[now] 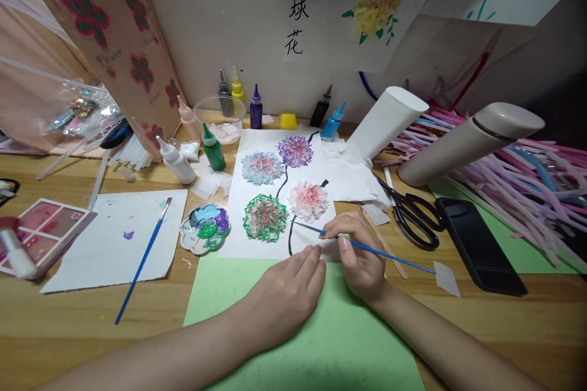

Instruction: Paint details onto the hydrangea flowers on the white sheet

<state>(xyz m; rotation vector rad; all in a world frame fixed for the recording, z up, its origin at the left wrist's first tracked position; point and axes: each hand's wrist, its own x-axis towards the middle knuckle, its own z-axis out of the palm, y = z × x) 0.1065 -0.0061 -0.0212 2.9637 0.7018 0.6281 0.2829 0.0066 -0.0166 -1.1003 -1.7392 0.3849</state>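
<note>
My right hand (362, 253) is closed around a thin blue paintbrush (389, 252), its tip on the white paper (235, 195) beside a black painted stem (290, 238). Flat on the paper's lower edge lies my left hand (288, 293), fingers stretched out and close together. On that paper are several textured flowers: a light blue one (262, 168), a purple one (295, 151), a green-edged one (265, 218) and a pink one (309, 200). A green sheet (224, 305) lies under it. Left of the paper is a flower-shaped palette (205, 229) with blue, purple and green paint.
A second brush (144, 256) rests on white card (114, 263) at left. Paint bottles, including a green one (213, 148), stand behind. At right are black scissors (415, 214), a phone (479, 244), a leaning grey flask (472, 140), a white cylinder (387, 122) and pipe cleaners (541, 189).
</note>
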